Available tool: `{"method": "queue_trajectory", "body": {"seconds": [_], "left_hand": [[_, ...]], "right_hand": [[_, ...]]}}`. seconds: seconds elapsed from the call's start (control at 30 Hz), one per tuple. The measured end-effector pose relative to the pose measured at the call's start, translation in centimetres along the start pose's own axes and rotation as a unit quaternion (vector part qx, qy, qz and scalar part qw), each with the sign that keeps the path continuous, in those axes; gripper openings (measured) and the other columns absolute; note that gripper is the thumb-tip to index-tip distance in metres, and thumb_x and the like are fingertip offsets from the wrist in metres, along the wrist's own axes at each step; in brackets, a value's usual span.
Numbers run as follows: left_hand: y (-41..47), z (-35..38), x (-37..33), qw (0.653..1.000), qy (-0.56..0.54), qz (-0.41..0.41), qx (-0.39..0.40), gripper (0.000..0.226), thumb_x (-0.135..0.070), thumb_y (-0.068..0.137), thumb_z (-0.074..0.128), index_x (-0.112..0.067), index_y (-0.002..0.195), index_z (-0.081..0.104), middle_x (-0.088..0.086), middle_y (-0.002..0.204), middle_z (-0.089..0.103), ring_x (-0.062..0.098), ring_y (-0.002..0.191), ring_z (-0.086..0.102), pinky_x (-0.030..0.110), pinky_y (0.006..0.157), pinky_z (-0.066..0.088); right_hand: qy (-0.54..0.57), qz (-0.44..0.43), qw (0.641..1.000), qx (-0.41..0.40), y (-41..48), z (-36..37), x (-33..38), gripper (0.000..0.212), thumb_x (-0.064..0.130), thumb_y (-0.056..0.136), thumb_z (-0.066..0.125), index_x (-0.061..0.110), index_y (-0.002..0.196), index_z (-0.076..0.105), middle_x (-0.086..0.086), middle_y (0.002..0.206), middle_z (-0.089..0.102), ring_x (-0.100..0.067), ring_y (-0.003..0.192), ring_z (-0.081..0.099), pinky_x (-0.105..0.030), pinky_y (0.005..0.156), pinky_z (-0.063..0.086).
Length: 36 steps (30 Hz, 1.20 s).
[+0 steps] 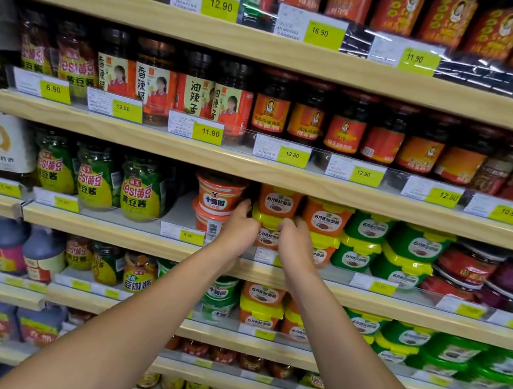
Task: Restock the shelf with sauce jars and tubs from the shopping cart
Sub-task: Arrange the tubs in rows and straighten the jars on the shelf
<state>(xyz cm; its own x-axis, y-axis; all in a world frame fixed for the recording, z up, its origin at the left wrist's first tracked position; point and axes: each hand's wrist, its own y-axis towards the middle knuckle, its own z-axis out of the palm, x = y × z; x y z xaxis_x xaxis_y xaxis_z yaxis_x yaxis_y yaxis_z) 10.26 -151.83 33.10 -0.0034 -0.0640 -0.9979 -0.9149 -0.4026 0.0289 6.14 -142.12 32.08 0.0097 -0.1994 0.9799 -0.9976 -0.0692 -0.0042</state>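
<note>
Two bare forearms [160, 314] rise from the 6 o'clock edge of view and meet at the middle shelf. There the left hand [239, 227] and the right hand [296, 243] close from either side on an orange rectangular plastic tub [268, 235] with a yellow lid. The left fingers [242, 207] curl round its side at 9 o'clock, in the gap beside a stack of red-and-white round tubs [217, 199]. The right fingers [290, 225] curl over the lid's corner at 3 o'clock. Both sets are narrowed on the tub, though the fingertips are hidden behind it.

The tub sits at the front lip of the pale wooden shelf [126, 233], its long axis running left to right along the edge, label facing out. A second orange tub [278, 202] appears to rest on it at 12 o'clock. A further orange stack [325, 221] stands just beside it at 3 o'clock, with green yellow-lidded tubs [368, 230] beyond. Green-capped jars of yellow bean sauce [144, 189] stand at 9 o'clock, past the round tubs.

This looks like seating or squaring the tub in its row. It lies straight ahead between the hands, neither one nearer, so the next move is probably an even push toward the back of the shelf. An uneven push could skew the tub or unsettle the one above. No shopping cart is in view.
</note>
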Motion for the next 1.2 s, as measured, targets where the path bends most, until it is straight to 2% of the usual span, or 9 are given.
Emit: {"method": "queue_trajectory", "body": {"seconds": [0.07, 0.17, 0.27, 0.33, 0.47, 0.73, 0.83, 1.1, 1.2], "left_hand": [[0.4, 0.0, 0.1, 1.0, 0.01, 0.006, 0.001, 0.066, 0.0, 0.091, 0.052, -0.021, 0.153, 0.04, 0.0, 0.139, 0.057, 0.018, 0.121, 0.056, 0.033, 0.097, 0.05], [1.2, 0.3, 0.1, 1.0, -0.003, 0.002, -0.001, 0.064, -0.002, 0.091, 0.05, -0.022, 0.152, 0.042, 0.002, 0.14, 0.058, 0.02, 0.119, 0.059, 0.035, 0.098, 0.053], [1.4, 0.5, -0.4, 0.999, -0.038, 0.001, 0.005, 0.058, 0.002, 0.093, 0.046, -0.018, 0.148, 0.046, 0.002, 0.126, 0.061, 0.006, 0.095, 0.061, 0.013, 0.071, 0.052], [1.6, 0.6, -0.5, 0.998, -0.055, 0.0, 0.006, 0.061, 0.006, 0.091, 0.043, -0.014, 0.148, 0.046, 0.003, 0.124, 0.06, 0.001, 0.089, 0.057, 0.012, 0.062, 0.049], [1.8, 0.4, -0.5, 0.997, -0.071, -0.011, 0.014, 0.067, 0.01, 0.086, 0.04, -0.014, 0.149, 0.045, 0.004, 0.128, 0.059, 0.013, 0.096, 0.06, 0.018, 0.066, 0.05], [2.4, 0.1, -0.2, 0.997, -0.072, -0.011, 0.018, 0.065, 0.008, 0.085, 0.042, -0.013, 0.146, 0.048, 0.009, 0.123, 0.064, 0.01, 0.092, 0.061, 0.013, 0.055, 0.051], [2.5, 0.3, 0.0, 0.997, -0.076, -0.014, 0.015, 0.067, 0.006, 0.084, 0.044, -0.016, 0.147, 0.047, 0.01, 0.127, 0.064, 0.012, 0.095, 0.062, 0.019, 0.062, 0.052], [1.9, 0.2, -0.4, 0.997, -0.071, -0.019, 0.021, 0.067, 0.011, 0.078, 0.039, -0.012, 0.14, 0.052, 0.007, 0.11, 0.067, 0.017, 0.093, 0.064, 0.027, 0.066, 0.054], [1.2, 0.3, -0.7, 0.997, -0.08, -0.015, 0.018, 0.067, 0.011, 0.081, 0.039, -0.015, 0.141, 0.053, 0.006, 0.109, 0.067, 0.017, 0.091, 0.064, 0.027, 0.064, 0.056]], "right_hand": [[-0.017, -0.027, 0.999, -0.015, 0.1, 0.0, 0.2, 0.05, 0.031, 0.089, 0.04, 0.023, 0.138, 0.049, -0.004, 0.13, 0.059, -0.028, 0.116, 0.056, -0.05, 0.104, 0.044], [-0.011, -0.035, 0.999, -0.017, 0.5, 0.4, 0.7, 0.059, 0.038, 0.087, 0.033, 0.029, 0.144, 0.044, -0.002, 0.14, 0.055, -0.027, 0.124, 0.052, -0.051, 0.109, 0.04], [-0.007, -0.034, 0.999, -0.018, 0.7, 1.2, 1.1, 0.064, 0.045, 0.086, 0.03, 0.032, 0.148, 0.039, 0.0, 0.148, 0.048, -0.028, 0.131, 0.048, -0.052, 0.112, 0.036], [0.005, -0.013, 1.0, -0.013, 0.9, 1.6, 1.1, 0.072, 0.05, 0.081, 0.028, 0.032, 0.15, 0.036, 0.0, 0.152, 0.044, -0.029, 0.134, 0.045, -0.053, 0.114, 0.033], [0.053, 0.014, 0.998, -0.004, 1.6, 1.8, 0.2, 0.071, 0.054, 0.076, 0.03, 0.033, 0.143, 0.042, -0.004, 0.143, 0.053, -0.028, 0.125, 0.053, -0.053, 0.109, 0.04], [0.109, -0.004, 0.994, 0.019, 1.7, 1.3, -0.1, 0.056, 0.052, 0.073, 0.041, 0.034, 0.125, 0.056, -0.003, 0.121, 0.067, -0.024, 0.111, 0.063, -0.053, 0.1, 0.051], [0.141, 0.013, 0.99, 0.018, 2.0, 1.5, 0.3, 0.052, 0.052, 0.072, 0.043, 0.029, 0.115, 0.062, -0.007, 0.11, 0.071, -0.027, 0.103, 0.067, -0.053, 0.095, 0.054], [0.175, 0.026, 0.983, 0.038, 2.0, 1.2, 0.1, 0.048, 0.044, 0.078, 0.044, 0.022, 0.116, 0.063, -0.012, 0.108, 0.072, -0.03, 0.102, 0.069, -0.052, 0.096, 0.055], [0.174, 0.019, 0.983, 0.049, 1.7, 1.0, 0.1, 0.035, 0.038, 0.086, 0.045, 0.022, 0.111, 0.064, -0.012, 0.107, 0.072, -0.031, 0.102, 0.069, -0.053, 0.096, 0.054]]}}
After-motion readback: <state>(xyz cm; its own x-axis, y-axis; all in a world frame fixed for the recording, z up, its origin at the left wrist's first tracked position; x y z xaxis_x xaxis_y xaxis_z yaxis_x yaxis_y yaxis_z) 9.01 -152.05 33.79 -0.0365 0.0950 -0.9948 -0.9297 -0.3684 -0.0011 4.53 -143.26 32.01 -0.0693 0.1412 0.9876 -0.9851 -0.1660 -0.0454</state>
